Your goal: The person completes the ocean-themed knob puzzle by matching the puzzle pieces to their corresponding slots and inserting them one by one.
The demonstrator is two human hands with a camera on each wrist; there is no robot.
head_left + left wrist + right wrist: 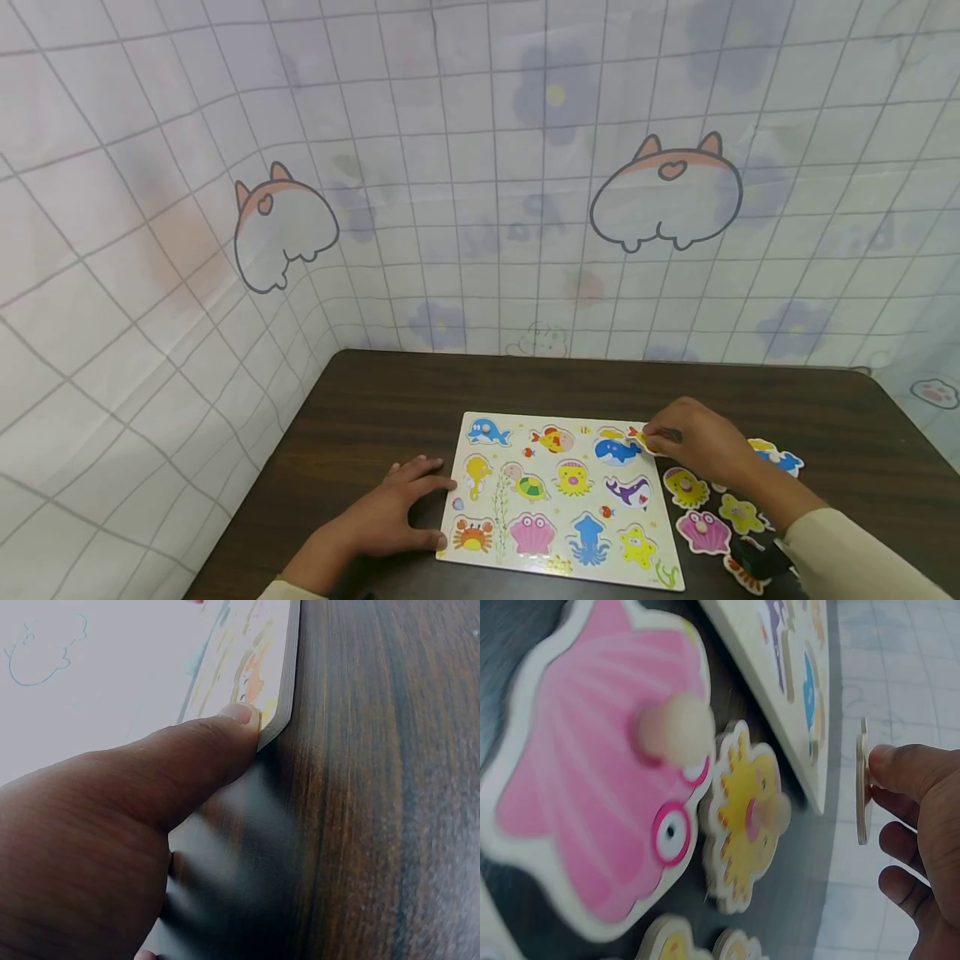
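A white puzzle board (536, 502) with printed sea animals lies on the table. My left hand (390, 510) rests at its left edge, fingers extended; in the left wrist view the thumb (217, 739) presses on the board's corner, by the crab picture. Over the board's far right corner, my right hand (701, 442) pinches a thin wooden puzzle piece (862, 787) between thumb and fingers. In the head view that piece shows an orange tail and some yellow, near the blue whale picture (617, 451); the hand hides the rest. A blue whale piece (487, 431) with a knob sits at the board's far left.
Loose knobbed pieces lie right of the board: a yellow octopus (686, 488), a pink shell (703, 533), a yellow starfish (742, 514) and a blue-and-yellow piece (776, 457). An orange crab piece (746, 577) is partly under the right wrist. A patterned curtain (480, 183) hangs behind the dark table (420, 379).
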